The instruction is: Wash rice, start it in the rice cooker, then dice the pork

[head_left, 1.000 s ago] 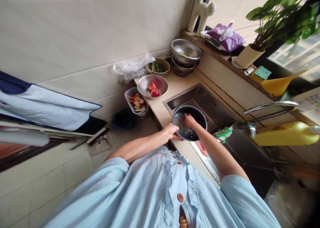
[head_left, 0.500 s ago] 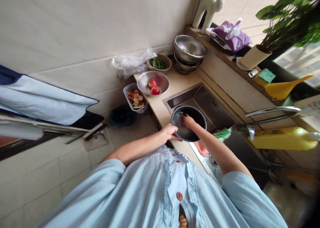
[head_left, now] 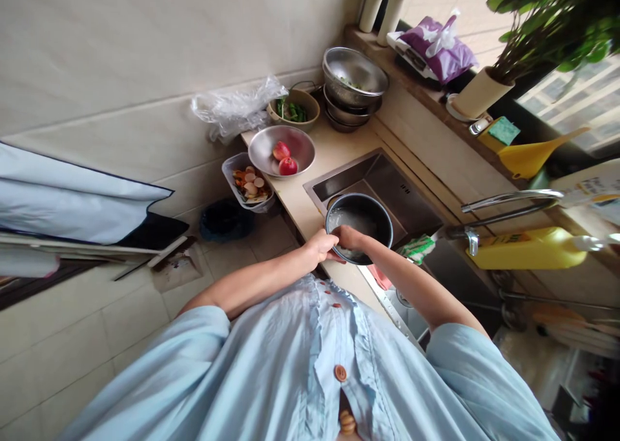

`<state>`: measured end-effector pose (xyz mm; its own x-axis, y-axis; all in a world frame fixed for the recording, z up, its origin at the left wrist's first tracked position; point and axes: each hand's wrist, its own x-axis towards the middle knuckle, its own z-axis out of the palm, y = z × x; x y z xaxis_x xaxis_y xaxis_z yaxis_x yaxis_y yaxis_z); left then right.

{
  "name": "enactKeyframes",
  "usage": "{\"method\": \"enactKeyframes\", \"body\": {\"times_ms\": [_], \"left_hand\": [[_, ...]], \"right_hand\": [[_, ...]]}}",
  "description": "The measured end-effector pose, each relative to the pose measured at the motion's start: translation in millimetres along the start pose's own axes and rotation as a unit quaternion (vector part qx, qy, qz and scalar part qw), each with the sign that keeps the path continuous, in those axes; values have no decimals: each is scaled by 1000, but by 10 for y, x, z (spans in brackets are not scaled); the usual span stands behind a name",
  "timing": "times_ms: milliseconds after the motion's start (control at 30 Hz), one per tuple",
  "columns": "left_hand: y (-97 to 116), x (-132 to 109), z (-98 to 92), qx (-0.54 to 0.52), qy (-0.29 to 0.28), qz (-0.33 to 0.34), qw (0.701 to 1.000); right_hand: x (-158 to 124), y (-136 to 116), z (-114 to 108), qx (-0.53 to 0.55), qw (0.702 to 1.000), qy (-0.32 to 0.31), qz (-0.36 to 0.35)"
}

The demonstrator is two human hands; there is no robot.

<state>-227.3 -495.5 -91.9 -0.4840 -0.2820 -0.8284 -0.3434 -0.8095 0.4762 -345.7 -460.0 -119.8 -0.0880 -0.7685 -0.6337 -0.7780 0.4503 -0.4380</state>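
So, left of centre in the frame you've got a bowl (head_left: 259, 147) with two red fruits (head_left: 288, 166). Next, your left hand (head_left: 321, 245) is pinching the rim of the pot (head_left: 380, 225), mid-frame by the sink (head_left: 414, 205). Your right hand (head_left: 351, 237) dips into it, right beside your left; can't tell if those fingers grip anything. Bottle (head_left: 533, 247)'s at frame right.

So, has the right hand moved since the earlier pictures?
Yes: judged against the sink, the right hand has moved toward the person's shirt, closer to the left hand.
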Motion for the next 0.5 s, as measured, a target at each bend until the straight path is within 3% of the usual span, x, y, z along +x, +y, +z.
{"method": "enactKeyframes", "body": {"times_ms": [100, 200, 333, 500], "left_hand": [[26, -34, 9, 8, -14, 18, 1000], [45, -67, 19, 9, -15, 27, 999], [60, -100, 41, 12, -11, 36, 999], [62, -107, 80, 29, -2, 30, 999]], "right_hand": [[-29, 129, -246, -39, 996, 82, 15], [-56, 323, -392, -75, 991, 106, 36], [-57, 484, -272, -104, 991, 45, 66], [-58, 372, 64, -151, 986, -71, 30]]}}
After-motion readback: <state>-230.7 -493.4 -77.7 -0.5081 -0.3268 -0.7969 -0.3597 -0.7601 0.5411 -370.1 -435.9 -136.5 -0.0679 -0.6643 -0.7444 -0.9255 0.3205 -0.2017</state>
